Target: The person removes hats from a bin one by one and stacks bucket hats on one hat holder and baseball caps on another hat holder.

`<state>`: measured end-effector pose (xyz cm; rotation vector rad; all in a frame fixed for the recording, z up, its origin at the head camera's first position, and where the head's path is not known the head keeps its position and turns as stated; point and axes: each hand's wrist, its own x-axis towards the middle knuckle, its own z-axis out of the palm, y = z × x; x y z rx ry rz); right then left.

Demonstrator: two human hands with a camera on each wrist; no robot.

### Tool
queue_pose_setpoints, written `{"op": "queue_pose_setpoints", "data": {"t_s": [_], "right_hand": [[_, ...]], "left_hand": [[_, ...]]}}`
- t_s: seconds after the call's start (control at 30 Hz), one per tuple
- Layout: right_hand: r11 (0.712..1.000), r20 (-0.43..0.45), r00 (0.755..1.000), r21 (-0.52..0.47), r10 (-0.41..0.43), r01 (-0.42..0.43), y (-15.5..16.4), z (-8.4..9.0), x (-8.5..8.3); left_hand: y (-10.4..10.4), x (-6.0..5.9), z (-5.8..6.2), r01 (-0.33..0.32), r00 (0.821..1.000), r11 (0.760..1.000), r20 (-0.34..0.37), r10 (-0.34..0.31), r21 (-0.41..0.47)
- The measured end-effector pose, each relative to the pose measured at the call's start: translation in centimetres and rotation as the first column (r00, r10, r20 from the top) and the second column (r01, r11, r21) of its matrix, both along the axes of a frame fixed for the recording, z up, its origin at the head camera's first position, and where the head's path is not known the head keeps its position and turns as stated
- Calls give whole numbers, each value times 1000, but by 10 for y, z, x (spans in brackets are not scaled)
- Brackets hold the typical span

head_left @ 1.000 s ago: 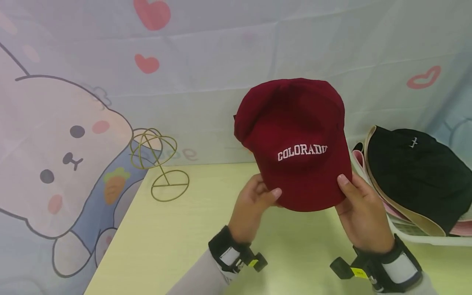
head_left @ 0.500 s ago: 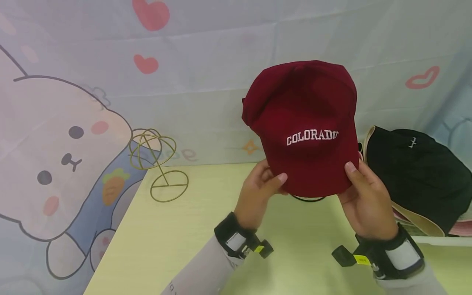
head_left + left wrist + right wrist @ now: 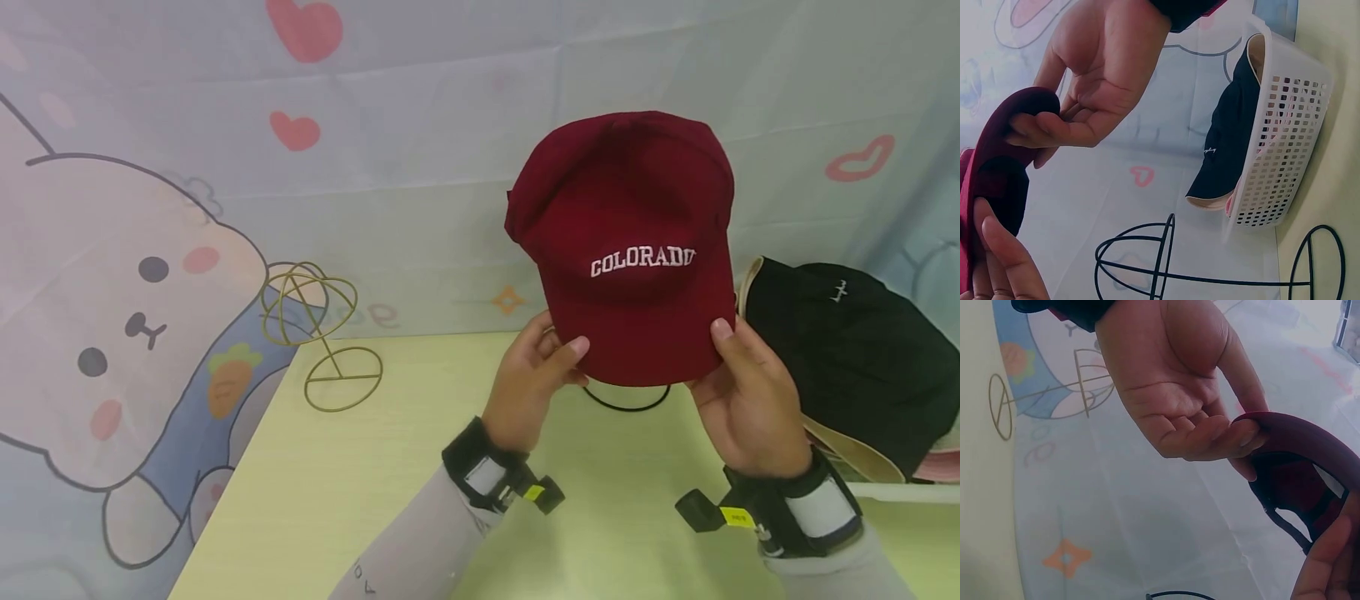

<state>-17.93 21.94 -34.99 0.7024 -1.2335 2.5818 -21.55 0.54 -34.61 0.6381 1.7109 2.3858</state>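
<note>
A dark red baseball cap (image 3: 637, 208) with white COLORADO lettering is held up above the table, brim toward me. My left hand (image 3: 521, 387) pinches the left edge of its brim, thumb on top and fingers underneath. At the right edge my right hand (image 3: 757, 400) grips the brim likewise. In the left wrist view the cap's brim (image 3: 1007, 119) appears edge-on between both hands. Behind the cap stands a black wire hat stand (image 3: 1160, 269); the head view shows only its base ring (image 3: 628, 407) under the brim.
A gold wire hat stand (image 3: 322, 333) stands on the pale yellow table (image 3: 375, 475) at the back left. To the right, a white perforated basket (image 3: 1291, 144) contains a black hat (image 3: 847, 358) and other fabric. A printed cloth (image 3: 420, 167) hangs behind.
Both hands have raised the cap and moved it slightly right and away from me. The black stand's base ring has come into view below the brim. Both hands keep their hold.
</note>
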Motion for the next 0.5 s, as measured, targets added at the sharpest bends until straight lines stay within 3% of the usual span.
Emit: {"op": "queue_pose_setpoints", "data": {"t_s": [0.33, 0.5], "right_hand": [[979, -100, 983, -118, 154, -165, 8, 0, -10], [979, -109, 981, -111, 159, -171, 10, 1, -12]], "left_hand": [[7, -6, 8, 4, 1000, 1000, 3, -4, 22], [10, -10, 8, 8, 1000, 1000, 24, -9, 27]]}}
